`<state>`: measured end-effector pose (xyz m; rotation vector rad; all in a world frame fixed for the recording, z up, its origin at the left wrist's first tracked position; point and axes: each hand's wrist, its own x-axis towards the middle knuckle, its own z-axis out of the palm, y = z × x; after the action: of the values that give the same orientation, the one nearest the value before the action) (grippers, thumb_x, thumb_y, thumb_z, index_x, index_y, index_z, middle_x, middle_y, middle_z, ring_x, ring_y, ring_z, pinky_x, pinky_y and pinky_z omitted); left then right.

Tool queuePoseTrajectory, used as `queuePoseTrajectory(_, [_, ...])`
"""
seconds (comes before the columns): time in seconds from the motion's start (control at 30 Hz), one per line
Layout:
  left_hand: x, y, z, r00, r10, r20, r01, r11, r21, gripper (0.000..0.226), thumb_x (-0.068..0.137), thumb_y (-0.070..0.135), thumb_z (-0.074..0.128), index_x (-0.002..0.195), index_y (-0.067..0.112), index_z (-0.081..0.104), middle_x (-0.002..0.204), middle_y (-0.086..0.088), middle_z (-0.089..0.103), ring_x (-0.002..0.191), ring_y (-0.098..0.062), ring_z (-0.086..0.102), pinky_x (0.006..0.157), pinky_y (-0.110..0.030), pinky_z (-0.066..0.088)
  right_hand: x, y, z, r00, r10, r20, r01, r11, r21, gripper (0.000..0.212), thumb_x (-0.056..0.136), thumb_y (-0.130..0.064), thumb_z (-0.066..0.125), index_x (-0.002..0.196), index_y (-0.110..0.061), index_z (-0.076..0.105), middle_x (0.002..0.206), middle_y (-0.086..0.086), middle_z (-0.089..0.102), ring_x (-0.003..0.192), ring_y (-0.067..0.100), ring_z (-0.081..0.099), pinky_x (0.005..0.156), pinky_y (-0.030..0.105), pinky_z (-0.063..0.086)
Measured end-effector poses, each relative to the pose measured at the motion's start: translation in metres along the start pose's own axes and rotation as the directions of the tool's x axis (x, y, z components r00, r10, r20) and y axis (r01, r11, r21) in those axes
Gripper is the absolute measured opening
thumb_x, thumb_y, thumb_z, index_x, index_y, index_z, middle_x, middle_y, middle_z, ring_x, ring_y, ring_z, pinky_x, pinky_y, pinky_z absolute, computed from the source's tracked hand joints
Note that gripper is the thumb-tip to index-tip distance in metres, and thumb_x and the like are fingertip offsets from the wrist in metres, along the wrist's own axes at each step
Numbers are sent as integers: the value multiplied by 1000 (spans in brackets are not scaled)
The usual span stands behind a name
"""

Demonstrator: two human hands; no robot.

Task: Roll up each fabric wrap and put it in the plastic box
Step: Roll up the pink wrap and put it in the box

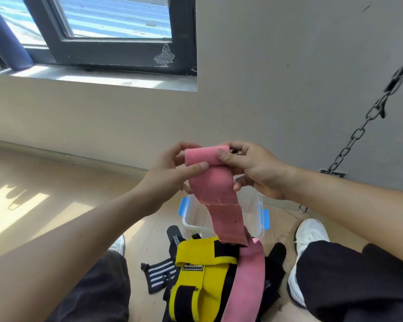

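Observation:
A pink fabric wrap (215,189) is held up in front of me, its top end curled into a short roll. My left hand (170,170) pinches the roll's left end, thumb on its front. My right hand (251,168) pinches the right end. The wrap's loose tail hangs down over a clear plastic box (254,219) with blue latches on the floor. The box looks empty. Below it lie a yellow and black wrap (196,282), another pink wrap (247,282) and a black and white striped wrap (158,273).
My two feet in white shoes (305,240) stand either side of the pile on a light wooden floor. A metal chain (358,133) hangs at the right in front of a beige wall. A window sits at the upper left.

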<state>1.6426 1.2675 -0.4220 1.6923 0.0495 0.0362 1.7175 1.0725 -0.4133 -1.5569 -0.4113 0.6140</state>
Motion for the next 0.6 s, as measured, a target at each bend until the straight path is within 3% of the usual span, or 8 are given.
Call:
queuePoseTrajectory(0.13, [0,2,-3,980,-132,149,139,989,-41,37,94,45,65,126,26,67,100,-2,75,81,-25,73,58,-30,58,-1,-2,-3,999,-30,-34,32,998,52,18,90,-20,69,108,-18,71,89,7,63,66,12,59,43,21,47])
queuePoseTrajectory(0.23, [1,7,-1,983,-135,123,140,990,-27,46,88,56,59,119,24,69,93,-5,73,77,-24,71,55,-29,56,-2,0,-6,996,-81,-24,82,996,43,24,91,-8,69,112,-17,71,88,6,66,67,10,62,49,21,49])
queuePoseTrajectory(0.33, [2,7,0,991,-116,64,116,993,4,42,87,52,62,112,19,70,90,-6,67,70,-21,66,50,-26,52,-2,3,-6,993,-115,20,115,993,4,30,89,1,69,114,-16,71,94,8,69,72,10,66,56,21,54])
queuePoseTrajectory(0.43, [2,7,-1,994,-99,49,99,995,-5,30,92,34,68,114,14,68,86,-7,68,66,-18,63,49,-24,51,-2,2,-7,994,-104,34,104,994,-18,38,86,7,70,116,-16,69,102,11,72,81,16,69,60,25,58])
queuePoseTrajectory(0.5, [1,7,-2,995,-78,59,78,997,-7,27,92,23,71,116,12,67,80,-1,71,63,-14,63,48,-22,50,-3,-1,-8,998,-56,35,57,998,-15,44,85,-2,74,125,-18,64,113,17,69,90,21,71,60,27,59])
queuePoseTrajectory(0.6, [0,4,-1,996,-18,84,18,1000,2,29,91,9,73,119,10,64,83,1,73,67,-14,64,49,-22,50,-4,-6,-8,997,48,65,-45,997,-59,51,80,-40,71,126,-18,64,117,13,68,95,25,72,54,30,59])
